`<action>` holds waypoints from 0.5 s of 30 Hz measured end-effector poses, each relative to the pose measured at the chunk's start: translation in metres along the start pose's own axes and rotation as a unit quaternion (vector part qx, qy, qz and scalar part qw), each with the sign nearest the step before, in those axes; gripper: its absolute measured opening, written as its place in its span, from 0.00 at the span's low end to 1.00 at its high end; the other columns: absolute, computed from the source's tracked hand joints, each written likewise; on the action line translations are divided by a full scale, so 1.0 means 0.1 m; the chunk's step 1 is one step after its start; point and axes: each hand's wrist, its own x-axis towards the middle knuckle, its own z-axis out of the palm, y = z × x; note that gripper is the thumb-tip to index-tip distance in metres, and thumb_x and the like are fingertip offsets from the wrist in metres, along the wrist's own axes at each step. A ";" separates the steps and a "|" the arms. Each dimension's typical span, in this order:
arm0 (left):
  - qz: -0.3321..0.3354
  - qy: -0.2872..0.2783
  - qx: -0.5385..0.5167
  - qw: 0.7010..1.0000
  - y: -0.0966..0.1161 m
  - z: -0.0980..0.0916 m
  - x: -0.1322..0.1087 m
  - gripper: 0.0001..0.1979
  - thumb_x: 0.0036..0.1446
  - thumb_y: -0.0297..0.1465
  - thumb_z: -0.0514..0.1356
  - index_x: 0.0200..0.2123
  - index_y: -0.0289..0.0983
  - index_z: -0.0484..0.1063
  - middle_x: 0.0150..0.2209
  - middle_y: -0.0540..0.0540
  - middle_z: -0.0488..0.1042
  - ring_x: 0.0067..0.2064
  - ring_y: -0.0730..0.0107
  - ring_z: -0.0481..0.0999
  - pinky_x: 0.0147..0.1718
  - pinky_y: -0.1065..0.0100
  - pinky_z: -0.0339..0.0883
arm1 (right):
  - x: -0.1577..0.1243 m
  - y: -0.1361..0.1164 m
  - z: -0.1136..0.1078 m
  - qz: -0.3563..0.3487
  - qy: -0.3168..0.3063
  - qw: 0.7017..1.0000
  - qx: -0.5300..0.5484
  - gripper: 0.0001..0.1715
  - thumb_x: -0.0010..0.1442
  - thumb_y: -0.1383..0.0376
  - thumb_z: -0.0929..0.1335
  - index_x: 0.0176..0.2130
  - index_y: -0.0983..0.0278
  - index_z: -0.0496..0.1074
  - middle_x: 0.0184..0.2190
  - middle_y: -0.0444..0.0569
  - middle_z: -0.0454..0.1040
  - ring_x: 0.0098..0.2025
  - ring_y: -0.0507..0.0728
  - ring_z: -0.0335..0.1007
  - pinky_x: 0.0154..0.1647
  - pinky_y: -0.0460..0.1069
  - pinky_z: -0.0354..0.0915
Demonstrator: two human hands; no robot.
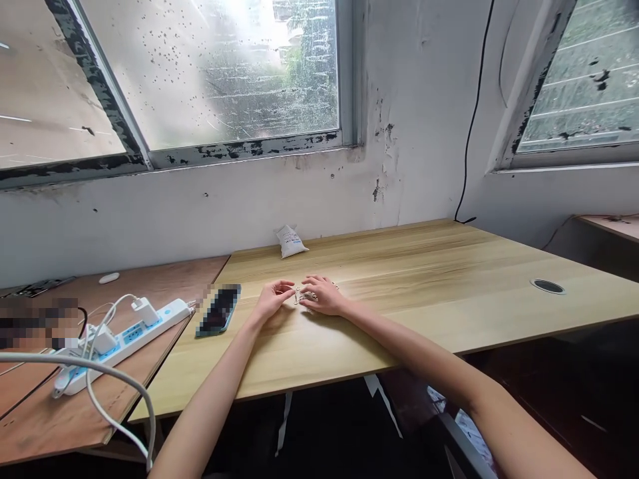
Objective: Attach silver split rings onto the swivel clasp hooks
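On the light wooden table, some small pale pieces (297, 297) lie between my hands, too small to make out in kind. My left hand (270, 301) rests on its side at their left; its thumb and forefinger point toward them, a little apart. From the right, my right hand (324, 297) bends over the pieces with curled fingers, its fingertips at them. Whatever those fingers pinch is partly hidden beneath them. A few more pale bits show just past the right hand's knuckles.
A white printed packet (290, 241) stands near the wall. Left of my hands lies a phone (219, 311). A white power strip (130, 342) with plugs and cables sits on the reddish-brown table (164, 283). The wooden table (399, 266) has a round cable hole (548, 286) at right.
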 end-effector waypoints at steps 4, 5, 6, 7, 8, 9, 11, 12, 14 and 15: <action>-0.014 0.005 -0.040 0.999 0.02 0.05 0.02 0.17 0.64 0.36 0.59 0.52 0.34 0.68 0.50 0.41 0.71 0.48 0.63 0.75 0.46 0.56 0.73 | 0.09 -0.07 0.03 -0.008 0.009 1.000 -0.010 0.18 0.66 0.58 0.67 0.52 0.64 0.70 0.53 0.53 0.70 0.53 0.60 0.69 0.53 0.60 0.67; -0.019 0.006 -0.050 0.999 0.02 0.08 0.02 0.17 0.64 0.36 0.59 0.52 0.34 0.68 0.50 0.41 0.71 0.47 0.63 0.75 0.46 0.56 0.73 | 0.10 -0.08 0.04 -0.010 0.012 1.000 -0.013 0.18 0.66 0.58 0.67 0.52 0.64 0.69 0.53 0.53 0.70 0.52 0.59 0.69 0.52 0.60 0.67; -0.025 0.007 -0.058 0.998 0.03 0.10 0.03 0.17 0.64 0.36 0.59 0.52 0.34 0.68 0.50 0.41 0.71 0.47 0.63 0.75 0.45 0.56 0.73 | 0.11 -0.08 0.05 -0.011 0.014 1.000 -0.016 0.18 0.66 0.58 0.67 0.53 0.64 0.69 0.53 0.53 0.70 0.51 0.59 0.70 0.52 0.60 0.68; -0.032 0.009 -0.066 0.997 0.03 0.12 0.03 0.17 0.64 0.36 0.59 0.52 0.34 0.68 0.50 0.41 0.71 0.47 0.63 0.75 0.45 0.56 0.73 | 0.11 -0.08 0.05 -0.012 0.016 1.000 -0.020 0.18 0.66 0.59 0.67 0.53 0.64 0.69 0.53 0.53 0.70 0.51 0.59 0.70 0.51 0.59 0.68; -0.040 0.011 -0.073 0.996 0.03 0.14 0.03 0.17 0.64 0.36 0.59 0.53 0.34 0.68 0.50 0.41 0.71 0.47 0.63 0.75 0.45 0.56 0.73 | 0.12 -0.08 0.06 -0.013 0.018 0.999 -0.023 0.18 0.66 0.59 0.66 0.53 0.64 0.69 0.53 0.53 0.70 0.51 0.59 0.70 0.51 0.59 0.69; -0.047 0.015 -0.079 0.996 0.04 0.16 0.04 0.17 0.64 0.36 0.59 0.53 0.34 0.68 0.51 0.41 0.71 0.48 0.62 0.75 0.46 0.56 0.73 | 0.12 -0.07 0.07 -0.015 0.019 0.999 -0.026 0.18 0.66 0.59 0.66 0.53 0.64 0.69 0.53 0.53 0.70 0.50 0.59 0.70 0.50 0.59 0.69; -0.062 0.026 -0.090 0.994 0.05 0.18 0.04 0.18 0.64 0.36 0.59 0.53 0.34 0.68 0.51 0.41 0.71 0.48 0.62 0.74 0.46 0.55 0.73 | 0.12 -0.05 0.08 -0.016 0.022 0.999 -0.033 0.18 0.66 0.59 0.66 0.53 0.64 0.69 0.53 0.53 0.70 0.50 0.58 0.71 0.50 0.58 0.69; -0.069 0.031 -0.095 0.993 0.06 0.19 0.03 0.18 0.64 0.36 0.59 0.53 0.34 0.68 0.51 0.41 0.71 0.49 0.62 0.74 0.46 0.55 0.72 | 0.12 -0.05 0.08 -0.017 0.024 0.999 -0.036 0.18 0.66 0.59 0.66 0.53 0.64 0.69 0.53 0.53 0.70 0.50 0.58 0.71 0.50 0.58 0.69; -0.080 0.042 -0.105 0.990 0.09 0.18 0.02 0.17 0.64 0.37 0.58 0.53 0.35 0.68 0.52 0.41 0.71 0.49 0.62 0.74 0.47 0.55 0.72 | 0.11 -0.04 0.07 -0.018 0.029 0.998 -0.044 0.18 0.66 0.59 0.66 0.53 0.64 0.69 0.53 0.53 0.70 0.50 0.58 0.71 0.50 0.58 0.69; -0.084 0.045 -0.111 0.989 0.10 0.18 0.01 0.17 0.64 0.37 0.58 0.53 0.35 0.68 0.52 0.41 0.71 0.49 0.62 0.74 0.47 0.55 0.72 | 0.11 -0.03 0.06 -0.020 0.032 0.998 -0.049 0.18 0.66 0.59 0.66 0.52 0.64 0.69 0.52 0.52 0.70 0.50 0.58 0.70 0.50 0.59 0.69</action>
